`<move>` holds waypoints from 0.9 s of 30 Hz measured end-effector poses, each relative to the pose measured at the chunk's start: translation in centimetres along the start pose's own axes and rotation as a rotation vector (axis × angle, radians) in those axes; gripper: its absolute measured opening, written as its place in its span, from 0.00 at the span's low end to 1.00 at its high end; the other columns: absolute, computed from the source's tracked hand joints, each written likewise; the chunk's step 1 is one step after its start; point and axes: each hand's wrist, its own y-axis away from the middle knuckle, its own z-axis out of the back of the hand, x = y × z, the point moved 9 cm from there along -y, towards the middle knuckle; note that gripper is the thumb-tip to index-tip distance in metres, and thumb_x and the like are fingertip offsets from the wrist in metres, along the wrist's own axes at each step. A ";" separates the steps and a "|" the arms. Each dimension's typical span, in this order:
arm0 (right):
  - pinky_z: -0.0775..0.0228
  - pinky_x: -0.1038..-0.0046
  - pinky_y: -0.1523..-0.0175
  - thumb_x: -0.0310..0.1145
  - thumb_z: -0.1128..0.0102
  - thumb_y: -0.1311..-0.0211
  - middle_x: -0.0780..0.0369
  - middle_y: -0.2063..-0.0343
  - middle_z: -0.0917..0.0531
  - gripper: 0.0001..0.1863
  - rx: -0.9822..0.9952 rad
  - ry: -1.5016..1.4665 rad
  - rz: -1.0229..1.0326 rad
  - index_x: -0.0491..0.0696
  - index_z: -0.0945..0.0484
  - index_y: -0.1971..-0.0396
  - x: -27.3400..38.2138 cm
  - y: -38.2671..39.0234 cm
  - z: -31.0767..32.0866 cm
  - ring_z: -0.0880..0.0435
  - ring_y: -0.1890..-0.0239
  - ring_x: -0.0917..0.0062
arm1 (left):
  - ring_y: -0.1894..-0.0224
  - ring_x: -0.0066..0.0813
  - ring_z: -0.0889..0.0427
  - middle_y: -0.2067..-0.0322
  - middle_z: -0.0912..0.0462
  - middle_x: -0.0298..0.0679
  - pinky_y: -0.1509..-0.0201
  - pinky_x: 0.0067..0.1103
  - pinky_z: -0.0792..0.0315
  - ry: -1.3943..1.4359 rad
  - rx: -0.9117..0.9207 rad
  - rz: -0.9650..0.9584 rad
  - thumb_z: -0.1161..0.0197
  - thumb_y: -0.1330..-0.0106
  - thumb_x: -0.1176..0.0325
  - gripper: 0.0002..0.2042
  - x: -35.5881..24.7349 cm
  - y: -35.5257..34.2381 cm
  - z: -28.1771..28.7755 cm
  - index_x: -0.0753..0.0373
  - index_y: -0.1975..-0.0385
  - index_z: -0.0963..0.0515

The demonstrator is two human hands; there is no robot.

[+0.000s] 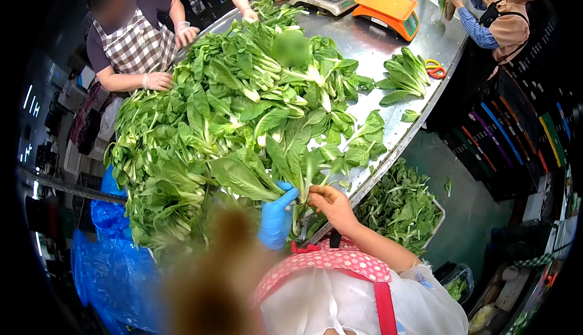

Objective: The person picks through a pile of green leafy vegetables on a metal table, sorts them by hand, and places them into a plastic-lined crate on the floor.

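Observation:
In a blue glove, my left hand (277, 218) is closed around a bunch of leafy greens (246, 178), whose broad leaves point away from me. My bare right hand (335, 208) is beside it, thumb and fingers pinched at the pale stalks of the bunch; a small part of what they grip is hidden. Just beyond both hands a large heap of the same leafy greens (200, 101) covers much of the metal table (398, 113). Loose leaves (367, 140) lie on the metal to the right of the heap.
An orange scale (388, 8) and another scale (331, 1) stand at the back. Red-and-yellow scissors (435, 69) lie by a separate bunch (405, 75). Below the right edge is a container of leaves (404, 207). Co-workers stand left, behind and right; blue plastic (115, 274) hangs left.

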 end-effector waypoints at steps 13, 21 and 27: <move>0.37 0.81 0.72 0.37 0.45 0.38 0.63 0.71 0.22 0.14 -0.086 -0.813 -0.403 0.43 0.30 0.59 -3.4 -1.3 1.5 0.27 0.76 0.82 | 0.69 0.22 0.26 0.71 0.26 0.33 0.63 0.20 0.31 0.042 -0.037 -0.022 0.41 0.44 0.81 0.10 -1.2 -0.1 -0.1 0.61 0.65 0.30; 0.35 0.86 0.73 0.35 0.43 0.39 0.66 0.70 0.20 0.14 0.020 0.088 -0.014 0.42 0.23 0.58 -0.4 -1.3 -0.6 0.23 0.73 0.86 | 0.67 0.22 0.25 0.69 0.24 0.34 0.62 0.19 0.30 -0.186 0.035 -0.034 0.40 0.46 0.81 0.09 -0.5 0.2 -0.6 0.64 0.66 0.27; 0.34 0.85 0.72 0.30 0.41 0.41 0.66 0.74 0.21 0.07 -0.115 0.313 0.240 0.42 0.24 0.66 1.7 0.0 -0.5 0.24 0.73 0.87 | 0.69 0.21 0.25 0.70 0.24 0.32 0.66 0.17 0.31 -0.146 -0.015 -0.066 0.40 0.45 0.82 0.09 0.4 0.1 0.5 0.62 0.65 0.27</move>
